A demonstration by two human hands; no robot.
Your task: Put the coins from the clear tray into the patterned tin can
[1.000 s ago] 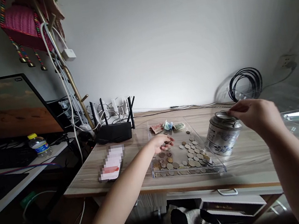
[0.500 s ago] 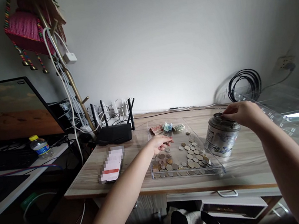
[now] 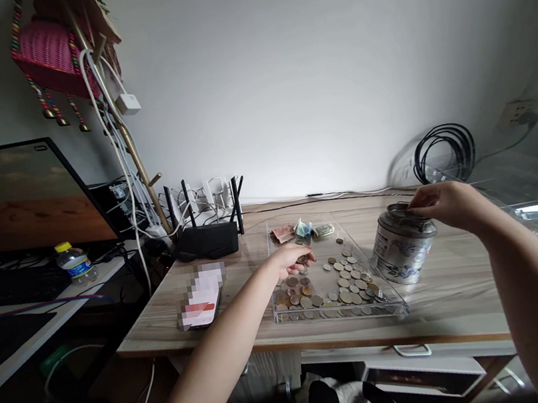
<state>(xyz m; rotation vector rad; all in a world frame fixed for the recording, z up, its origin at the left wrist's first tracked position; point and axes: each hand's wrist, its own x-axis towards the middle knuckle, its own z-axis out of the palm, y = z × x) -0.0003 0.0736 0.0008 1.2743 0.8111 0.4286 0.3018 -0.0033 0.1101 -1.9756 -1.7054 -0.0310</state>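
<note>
A clear acrylic tray (image 3: 286, 315) lies on the wooden desk and holds several coins (image 3: 346, 281) plus a few folded banknotes (image 3: 302, 229) at its far end. My left hand (image 3: 292, 259) rests over the tray's left side, its fingers curled on a few coins. To the right of the tray a metal tin with a blue pattern (image 3: 400, 250) stands tilted. At the tin's top rim my right hand (image 3: 444, 204) has its fingers pinched together; whatever they hold is too small to make out.
A black router (image 3: 206, 237) sits behind the tray, a phone (image 3: 201, 296) to its left. A monitor (image 3: 16, 199) and a water bottle (image 3: 74, 263) stand on the left desk. A coiled black cable (image 3: 443, 150) and clear trays (image 3: 535, 192) are at the right.
My right hand dropped from above the tin's lid down to its top rim. My left hand shifted only slightly over the coins in the tray.
</note>
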